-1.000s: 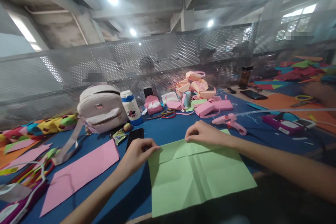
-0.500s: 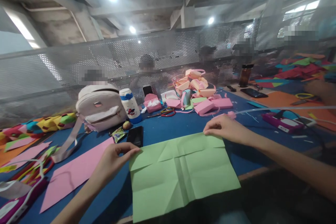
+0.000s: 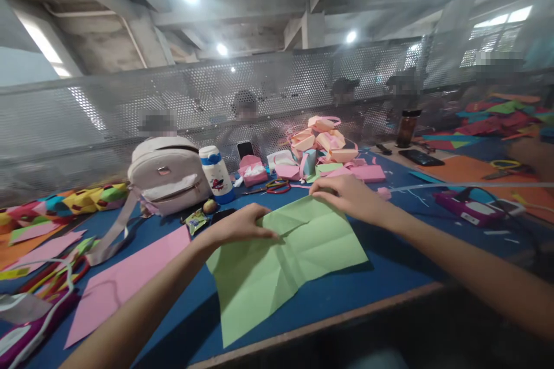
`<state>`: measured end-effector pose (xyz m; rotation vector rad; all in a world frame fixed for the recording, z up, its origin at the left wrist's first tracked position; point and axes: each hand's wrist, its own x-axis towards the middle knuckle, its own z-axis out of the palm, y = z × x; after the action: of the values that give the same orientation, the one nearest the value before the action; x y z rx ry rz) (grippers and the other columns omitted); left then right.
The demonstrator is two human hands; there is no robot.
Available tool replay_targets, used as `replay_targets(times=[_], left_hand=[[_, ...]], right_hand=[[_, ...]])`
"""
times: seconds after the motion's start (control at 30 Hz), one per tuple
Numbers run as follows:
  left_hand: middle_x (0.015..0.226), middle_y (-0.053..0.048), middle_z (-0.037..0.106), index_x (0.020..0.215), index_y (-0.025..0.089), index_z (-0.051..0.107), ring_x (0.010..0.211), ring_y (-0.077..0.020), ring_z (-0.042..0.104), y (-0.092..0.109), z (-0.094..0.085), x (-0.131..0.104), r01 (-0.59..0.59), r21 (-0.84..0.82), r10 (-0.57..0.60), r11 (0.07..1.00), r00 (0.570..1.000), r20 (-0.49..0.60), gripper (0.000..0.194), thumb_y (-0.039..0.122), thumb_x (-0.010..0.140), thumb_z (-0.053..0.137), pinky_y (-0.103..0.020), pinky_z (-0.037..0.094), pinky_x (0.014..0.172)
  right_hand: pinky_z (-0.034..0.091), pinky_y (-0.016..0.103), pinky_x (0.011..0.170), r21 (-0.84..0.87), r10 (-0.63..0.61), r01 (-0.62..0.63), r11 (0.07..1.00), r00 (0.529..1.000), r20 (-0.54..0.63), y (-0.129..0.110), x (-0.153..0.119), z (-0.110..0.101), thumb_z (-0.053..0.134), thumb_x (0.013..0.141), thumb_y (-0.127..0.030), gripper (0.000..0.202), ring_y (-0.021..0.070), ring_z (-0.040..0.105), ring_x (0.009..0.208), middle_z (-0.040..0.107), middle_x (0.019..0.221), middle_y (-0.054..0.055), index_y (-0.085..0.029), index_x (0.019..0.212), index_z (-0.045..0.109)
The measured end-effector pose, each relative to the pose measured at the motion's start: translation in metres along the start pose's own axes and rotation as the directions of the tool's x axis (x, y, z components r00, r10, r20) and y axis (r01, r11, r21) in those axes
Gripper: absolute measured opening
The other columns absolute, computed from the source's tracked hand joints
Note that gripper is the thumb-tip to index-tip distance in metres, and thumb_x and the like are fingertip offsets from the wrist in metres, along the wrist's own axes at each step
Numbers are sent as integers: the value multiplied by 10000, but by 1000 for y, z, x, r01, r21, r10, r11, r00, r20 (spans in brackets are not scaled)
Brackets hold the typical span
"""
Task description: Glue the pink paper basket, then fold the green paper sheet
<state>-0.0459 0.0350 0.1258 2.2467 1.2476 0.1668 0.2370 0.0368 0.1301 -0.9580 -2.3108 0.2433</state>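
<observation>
A creased sheet of green paper (image 3: 303, 248) spans the space between my hands, over the blue table (image 3: 346, 294) close to its front edge. My left hand (image 3: 242, 223) grips the sheet's top edge left of the middle, thumb pointing right. Farther right, my right hand (image 3: 341, 195) pinches the same edge with its fingertips. The paper is bent, and its lower left corner hangs toward me. Part of the top edge is hidden behind my fingers. A pink sheet (image 3: 130, 282) lies flat to the left of the green one.
Behind are a backpack (image 3: 168, 179), a bottle (image 3: 216, 176), red-handled scissors (image 3: 277, 186) and a pile of folded paper pieces (image 3: 324, 141). A purple power strip (image 3: 467, 207) lies at right, another (image 3: 47, 323) at lower left. A person's hand (image 3: 530, 153) shows at far right.
Both hands have come closer together along the top edge, the left moving right and the right moving left. The green sheet has gone from nearly flat to bent, and my left hand now covers the near phone more.
</observation>
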Motion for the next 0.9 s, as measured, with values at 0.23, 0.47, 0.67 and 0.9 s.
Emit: replay_targets(times=[0.23,0.47,0.67,0.9], left_hand=[[796,20,704,802,165,703,736,-194,621,3,1,13,61,82,-72,995,987,141,376,470,609,810,-216,422,553],[801,20,685,858,147,688,722,-163,634,16,2,35,48,298,-115,953,971,210,296,362,707,825,-235,478,606],[1058,-68,679,1051,144,656,965,-224,662,32,23,27,113,567,-162,816,986,36,212,312,922,662,-414,543,842],[905,-114,733,1017,161,686,880,-315,722,51,57,-12,166,698,-134,697,986,-101,275,27,899,476,-401,556,720]], right_hand=[[394,266,680,-175,47,-42,984,999,22,5,-9,-7,587,929,-229,103,185,653,822,736,917,23,-198,901,681],[317,265,626,-441,16,80,894,978,210,-18,-1,8,670,900,-298,88,198,658,837,741,911,22,-210,901,674],[205,278,541,-434,20,132,891,944,329,-16,10,29,679,854,-268,78,182,646,786,723,851,8,-204,839,638],[213,299,532,-391,24,173,904,893,449,-16,-14,35,660,782,-167,142,201,656,792,708,879,20,-195,899,585]])
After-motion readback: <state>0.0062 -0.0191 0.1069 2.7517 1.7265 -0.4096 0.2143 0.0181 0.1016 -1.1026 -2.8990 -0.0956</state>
